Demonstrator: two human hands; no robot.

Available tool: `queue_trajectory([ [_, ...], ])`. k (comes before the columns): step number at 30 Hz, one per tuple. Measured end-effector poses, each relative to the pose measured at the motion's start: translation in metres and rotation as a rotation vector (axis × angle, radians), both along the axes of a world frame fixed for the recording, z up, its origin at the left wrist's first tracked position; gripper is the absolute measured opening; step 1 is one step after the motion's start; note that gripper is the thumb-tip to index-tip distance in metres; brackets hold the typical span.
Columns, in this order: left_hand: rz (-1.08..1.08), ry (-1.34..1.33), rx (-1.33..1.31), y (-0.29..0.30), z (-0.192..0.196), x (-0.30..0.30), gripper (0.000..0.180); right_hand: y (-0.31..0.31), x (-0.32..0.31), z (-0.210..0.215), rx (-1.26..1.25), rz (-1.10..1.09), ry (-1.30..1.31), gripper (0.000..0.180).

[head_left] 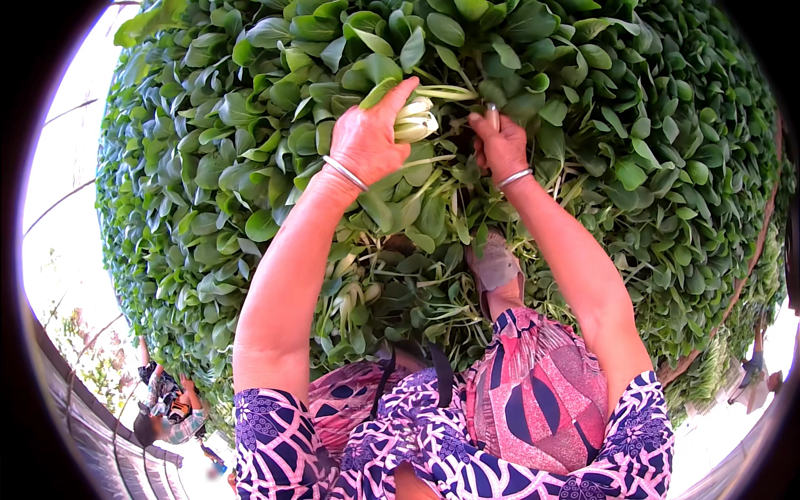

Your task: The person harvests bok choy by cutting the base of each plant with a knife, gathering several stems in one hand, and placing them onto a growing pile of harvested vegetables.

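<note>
My left hand [367,140] is closed round a cut head of bok choy [417,122], its pale stem ends turned toward my right hand. The leaves of that head mix with the foliage behind, so their full spread is hard to make out. A little to the right, my right hand [504,150] is closed on a small tool with a pale, rounded handle end [493,117]. The rest of the tool is hidden by the fingers and leaves. Loose leaves and stalks [421,179] lie below and between the two hands.
Dense green bok choy plants [208,150] surround my hands on the left, right and far side. Picked heads [350,296] lie nearer to me. My shoe [497,265] stands among the leaves. Another person [171,408] is at the lower left edge.
</note>
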State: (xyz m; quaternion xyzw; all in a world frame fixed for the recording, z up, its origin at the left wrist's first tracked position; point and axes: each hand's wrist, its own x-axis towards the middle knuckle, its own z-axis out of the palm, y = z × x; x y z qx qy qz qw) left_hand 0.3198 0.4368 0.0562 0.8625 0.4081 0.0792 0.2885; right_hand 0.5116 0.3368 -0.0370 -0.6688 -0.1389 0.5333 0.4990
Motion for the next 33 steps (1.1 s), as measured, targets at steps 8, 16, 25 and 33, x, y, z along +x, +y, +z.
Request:
queue_trajectory([
  [8, -0.014, -0.177, 0.078, -0.02, 0.016, -0.007, 0.085, 0.033, -0.004, 0.041, 0.085, -0.22, 0.434, 0.024],
  [16, 0.072, -0.541, -0.002, -0.076, 0.078, -0.045, 0.089, 0.004, -0.023, 0.107, 0.367, -0.127, 0.082, 0.015],
  [25, 0.475, -0.703, -0.127, -0.134, 0.145, -0.109, 0.066, -0.031, -0.059, 0.189, 0.764, 0.647, -0.437, 0.015],
  [33, 0.379, -1.08, -0.426, -0.178, 0.103, -0.107, 0.062, -0.06, -0.083, 0.212, 0.456, 0.96, 0.115, 0.015],
])
